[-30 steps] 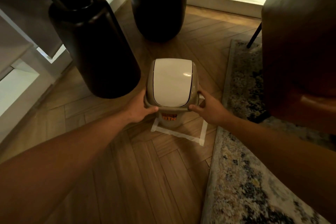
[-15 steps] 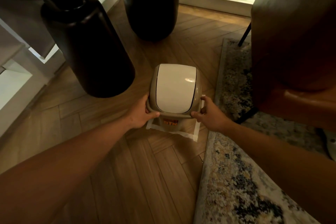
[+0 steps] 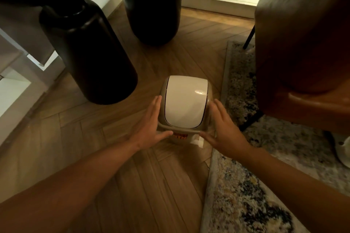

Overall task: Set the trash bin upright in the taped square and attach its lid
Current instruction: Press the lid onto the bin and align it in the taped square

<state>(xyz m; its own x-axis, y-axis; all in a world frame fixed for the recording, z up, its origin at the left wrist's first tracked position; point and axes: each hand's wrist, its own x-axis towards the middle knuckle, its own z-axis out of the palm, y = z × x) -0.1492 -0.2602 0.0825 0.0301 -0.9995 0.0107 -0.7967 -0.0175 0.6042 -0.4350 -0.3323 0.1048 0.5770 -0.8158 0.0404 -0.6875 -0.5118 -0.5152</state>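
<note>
A small beige trash bin [image 3: 180,137] stands upright on the wooden floor, its orange label facing me. Its lid [image 3: 184,101], beige with a white swing flap, sits on top. Only one corner of the white taped square [image 3: 198,141] shows, at the bin's near right; the bin hides the others. My left hand [image 3: 151,125] is spread open just left of the lid, fingers straight, thumb under the rim's near edge. My right hand [image 3: 223,126] is open at the lid's right side. Neither hand grips the bin.
Two large dark vases stand behind the bin, one at the left [image 3: 89,53] and one further back [image 3: 151,5]. A brown leather chair [image 3: 303,43] rises at the right over a patterned rug [image 3: 251,195]. White steps [image 3: 13,89] lie at the left.
Both hands have let go of the lid's rim and opened beside it. The view has shifted, so the bin sits lower in the frame and covers more of the tape.
</note>
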